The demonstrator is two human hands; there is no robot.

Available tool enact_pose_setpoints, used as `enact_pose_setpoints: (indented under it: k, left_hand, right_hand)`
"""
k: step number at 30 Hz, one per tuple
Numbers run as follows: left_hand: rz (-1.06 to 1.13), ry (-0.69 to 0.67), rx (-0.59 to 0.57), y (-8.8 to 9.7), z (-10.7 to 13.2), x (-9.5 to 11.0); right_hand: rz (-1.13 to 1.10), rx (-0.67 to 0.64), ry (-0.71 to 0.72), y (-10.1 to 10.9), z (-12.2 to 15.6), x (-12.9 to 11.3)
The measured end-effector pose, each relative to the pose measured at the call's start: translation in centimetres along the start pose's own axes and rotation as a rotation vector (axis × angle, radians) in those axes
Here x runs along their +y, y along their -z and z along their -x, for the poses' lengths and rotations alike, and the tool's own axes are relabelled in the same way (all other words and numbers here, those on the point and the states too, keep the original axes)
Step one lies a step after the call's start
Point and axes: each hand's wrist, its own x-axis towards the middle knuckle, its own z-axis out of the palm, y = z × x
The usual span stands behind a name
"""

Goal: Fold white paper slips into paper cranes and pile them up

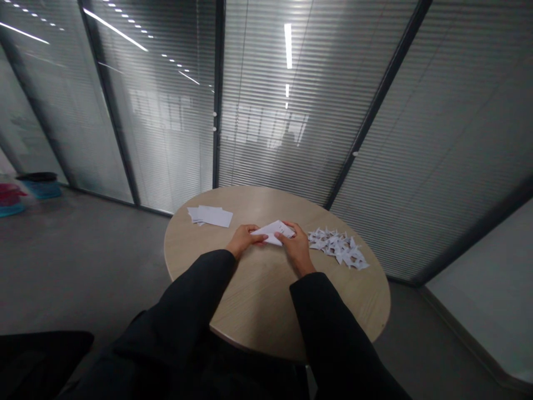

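Between my two hands is a sheet of white paper, partly folded and held just over the middle of the round table. Dark marks show near its right end. My left hand pinches the left end, thumb on top. On the right side, my right hand grips the paper with its thumb across the face and fingers behind. A stack of white paper sheets lies to the left of my hands. Just right of my right hand spreads a pile of small pointed folded-paper pieces.
A glass partition with blinds stands right behind the table. On the grey floor at the far left are a blue bin with a dark rim and a red and blue container. A dark object sits at the lower left.
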Motion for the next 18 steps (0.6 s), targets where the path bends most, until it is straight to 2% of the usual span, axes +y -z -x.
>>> enact_pose_setpoints:
  k: [9, 18]
  left_hand:
    - [0.192, -0.104, 0.175, 0.5, 0.1, 0.9]
    - [0.256, -0.143, 0.256, 0.6, 0.4, 1.4]
  right_hand:
    - [-0.168, 0.019, -0.128, -0.1, 0.0, 0.0]
    - [-0.205, 0.020, -0.159, -0.1, -0.2, 0.1]
